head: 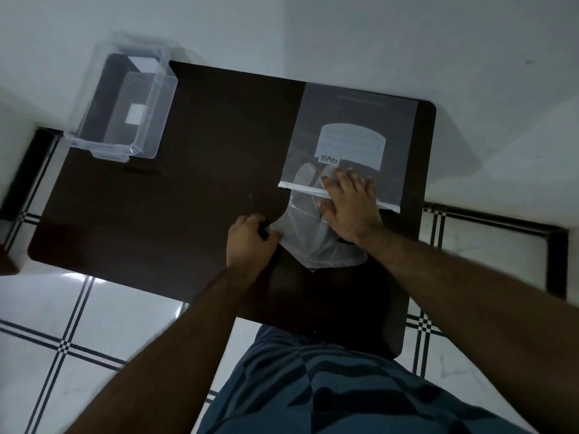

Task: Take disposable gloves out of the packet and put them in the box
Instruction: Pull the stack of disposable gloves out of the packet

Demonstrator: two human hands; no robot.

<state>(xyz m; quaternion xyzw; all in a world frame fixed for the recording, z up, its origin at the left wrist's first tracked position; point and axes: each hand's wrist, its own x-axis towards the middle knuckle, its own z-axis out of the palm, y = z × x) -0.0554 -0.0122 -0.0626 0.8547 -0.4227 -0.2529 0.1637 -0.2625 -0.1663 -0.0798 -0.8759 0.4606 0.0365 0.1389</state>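
A clear zip packet (354, 130) with a pale label lies flat on the right side of the dark table (188, 183). Thin clear disposable gloves (308, 236) stick halfway out of its white zip mouth toward me. My right hand (351, 205) lies flat, fingers spread, pressing on the packet at the zip strip. My left hand (250, 242) pinches the near left edge of the gloves. The clear plastic box (125, 104) stands open at the table's far left corner, with only a white label showing inside.
The table sits against a white wall. White floor tiles with dark checkered lines surround it. My patterned shorts are at the bottom of the view, close to the table's near edge.
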